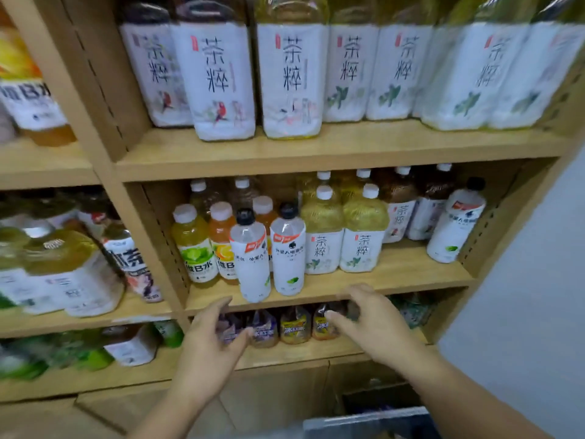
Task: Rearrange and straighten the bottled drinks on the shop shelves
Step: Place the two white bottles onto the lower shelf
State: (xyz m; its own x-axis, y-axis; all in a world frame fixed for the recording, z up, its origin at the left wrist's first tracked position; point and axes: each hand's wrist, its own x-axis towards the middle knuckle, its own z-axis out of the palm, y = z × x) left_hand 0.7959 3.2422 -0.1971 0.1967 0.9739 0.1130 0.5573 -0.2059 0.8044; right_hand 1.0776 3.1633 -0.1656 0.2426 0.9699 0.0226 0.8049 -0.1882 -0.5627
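Observation:
Wooden shelves hold bottled drinks. On the middle shelf two white black-capped bottles stand at the front, with yellow and orange vitamin-water bottles to their left and two pale green tea bottles to their right. A third white bottle stands far right. Small iced-tea bottles line the lower shelf. My left hand and my right hand hover in front of the lower shelf, fingers spread, holding nothing.
The top shelf carries a row of large white-labelled tea bottles. The left bay holds big tea bottles, one leaning. A grey wall lies to the right. Cabinet doors and a dark bin sit below.

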